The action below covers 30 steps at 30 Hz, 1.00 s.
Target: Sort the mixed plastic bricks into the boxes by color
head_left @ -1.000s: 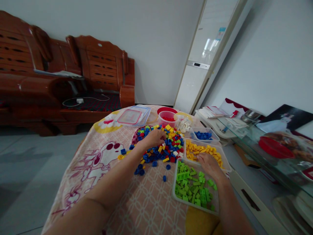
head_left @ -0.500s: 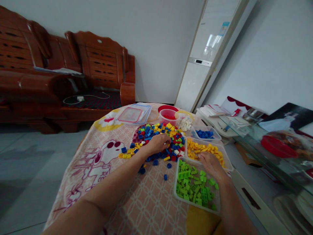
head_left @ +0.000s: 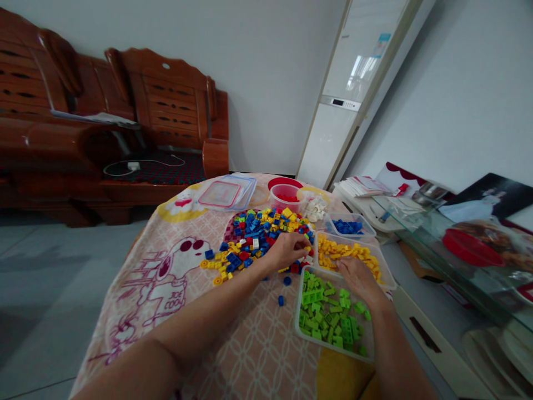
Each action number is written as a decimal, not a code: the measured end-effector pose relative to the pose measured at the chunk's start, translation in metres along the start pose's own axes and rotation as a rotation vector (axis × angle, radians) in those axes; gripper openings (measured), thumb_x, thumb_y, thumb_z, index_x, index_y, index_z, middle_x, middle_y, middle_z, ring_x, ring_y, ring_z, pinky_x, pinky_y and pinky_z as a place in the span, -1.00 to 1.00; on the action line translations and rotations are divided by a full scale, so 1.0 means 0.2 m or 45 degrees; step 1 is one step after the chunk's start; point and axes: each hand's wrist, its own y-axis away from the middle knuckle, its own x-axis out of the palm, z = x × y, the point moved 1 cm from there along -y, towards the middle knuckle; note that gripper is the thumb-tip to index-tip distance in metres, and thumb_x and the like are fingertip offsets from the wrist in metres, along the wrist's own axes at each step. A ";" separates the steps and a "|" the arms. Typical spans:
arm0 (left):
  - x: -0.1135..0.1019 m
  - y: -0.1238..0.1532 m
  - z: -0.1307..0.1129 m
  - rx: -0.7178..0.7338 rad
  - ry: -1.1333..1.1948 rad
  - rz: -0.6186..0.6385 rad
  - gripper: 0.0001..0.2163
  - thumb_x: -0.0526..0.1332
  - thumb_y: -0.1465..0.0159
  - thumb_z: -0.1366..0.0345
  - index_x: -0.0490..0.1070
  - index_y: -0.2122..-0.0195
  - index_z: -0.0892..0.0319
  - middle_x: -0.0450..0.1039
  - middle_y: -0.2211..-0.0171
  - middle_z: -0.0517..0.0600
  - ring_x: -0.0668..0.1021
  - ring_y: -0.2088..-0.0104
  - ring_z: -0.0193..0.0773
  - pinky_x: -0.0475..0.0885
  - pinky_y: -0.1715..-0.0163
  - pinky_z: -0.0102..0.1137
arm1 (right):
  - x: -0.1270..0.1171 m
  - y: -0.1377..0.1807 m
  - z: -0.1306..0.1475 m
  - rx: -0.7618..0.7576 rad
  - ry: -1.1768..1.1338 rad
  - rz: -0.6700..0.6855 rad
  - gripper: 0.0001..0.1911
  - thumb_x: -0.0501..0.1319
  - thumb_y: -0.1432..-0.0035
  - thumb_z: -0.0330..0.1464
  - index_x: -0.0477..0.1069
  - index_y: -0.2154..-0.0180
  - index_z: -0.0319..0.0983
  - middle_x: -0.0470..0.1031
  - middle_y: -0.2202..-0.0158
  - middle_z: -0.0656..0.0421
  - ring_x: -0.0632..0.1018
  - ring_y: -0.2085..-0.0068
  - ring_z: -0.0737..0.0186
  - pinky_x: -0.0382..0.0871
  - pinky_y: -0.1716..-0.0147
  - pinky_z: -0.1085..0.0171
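Note:
A heap of mixed red, blue, yellow and green bricks (head_left: 258,230) lies on a round table under a pink cartoon cloth (head_left: 175,289). My left hand (head_left: 287,250) rests on the heap's right edge, fingers curled around small bricks beside the yellow-brick tray (head_left: 377,261). My right hand (head_left: 358,278) lies at the seam between that tray and the green-brick tray (head_left: 300,325), its fingers bent down and partly hidden. Several loose blue bricks (head_left: 283,289) lie near the green tray.
Behind the heap stand a red-brick tub (head_left: 285,197), a blue-brick tub (head_left: 347,225), white bricks (head_left: 314,210) and stacked lids (head_left: 225,193). A wooden sofa (head_left: 104,128) is at the back left, a glass table (head_left: 458,244) with papers at the right.
My left hand has slid from the middle of the heap rightward and nearer, to its edge by the yellow tray. My right hand has stayed between the two trays.

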 end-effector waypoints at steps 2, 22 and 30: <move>0.08 -0.01 -0.02 -0.009 0.080 0.006 -0.81 0.25 -0.09 0.42 0.53 0.24 0.26 0.54 0.38 -0.04 0.54 0.42 -0.37 0.42 0.38 -0.53 | 0.00 0.00 0.00 0.015 -0.024 -0.005 -0.61 -0.08 -0.29 -0.34 0.49 0.36 -0.27 0.55 0.30 0.03 0.51 0.26 0.20 0.22 0.23 0.31; -0.33 0.01 0.08 -0.199 -0.700 0.234 -0.83 0.24 -0.02 0.43 0.58 0.36 0.19 0.55 0.47 -0.03 0.53 0.42 -0.29 0.33 0.43 -0.49 | -0.01 0.00 0.01 -0.007 0.049 0.001 -0.63 -0.09 -0.29 -0.34 0.40 0.44 -0.24 0.52 0.35 0.08 0.48 0.29 0.23 0.18 0.25 0.31; -0.25 0.03 0.13 -0.204 -0.816 0.262 -0.83 0.24 0.00 0.42 0.58 0.38 0.17 0.55 0.45 0.01 0.51 0.44 -0.26 0.32 0.44 -0.47 | 0.00 0.00 0.00 -0.006 0.033 0.020 -0.63 -0.10 -0.29 -0.32 0.37 0.46 -0.23 0.49 0.38 0.09 0.47 0.32 0.22 0.19 0.27 0.30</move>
